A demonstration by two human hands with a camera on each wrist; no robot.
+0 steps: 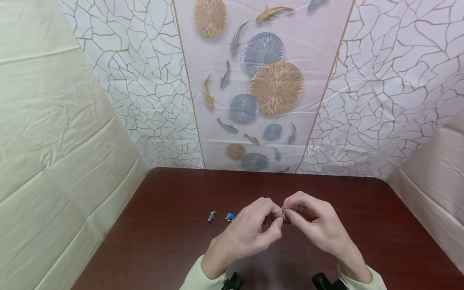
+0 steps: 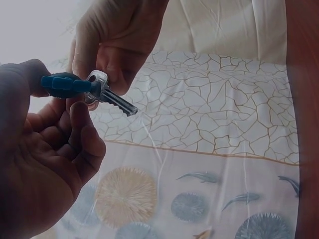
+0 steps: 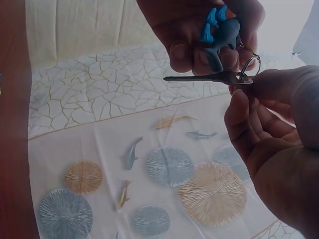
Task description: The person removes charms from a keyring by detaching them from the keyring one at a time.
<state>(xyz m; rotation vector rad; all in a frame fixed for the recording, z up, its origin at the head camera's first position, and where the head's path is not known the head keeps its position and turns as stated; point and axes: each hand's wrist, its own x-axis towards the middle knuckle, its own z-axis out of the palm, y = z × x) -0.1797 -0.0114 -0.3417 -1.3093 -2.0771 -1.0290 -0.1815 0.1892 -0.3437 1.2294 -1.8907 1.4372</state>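
A silver key [image 2: 119,102] with a toothed blade hangs on a thin split ring [image 3: 251,64], together with a small blue and dark grey charm [image 3: 224,37]. Both hands meet over the table at this keychain. My right hand [image 1: 319,225] pinches the key's head between thumb and index finger. The left hand [image 1: 250,231] holds the keychain by its ring, its thumb and fingertips close behind the charm. In the head view the fingers hide most of the keychain.
Left of the hands, a slim grey-blue figure [image 1: 211,216] and a blue and white figure [image 1: 230,217] lie on the dark red-brown table [image 1: 174,249]. Patterned cloth [image 1: 253,133] hangs behind the table, with cream cloth [image 1: 72,161] at the left.
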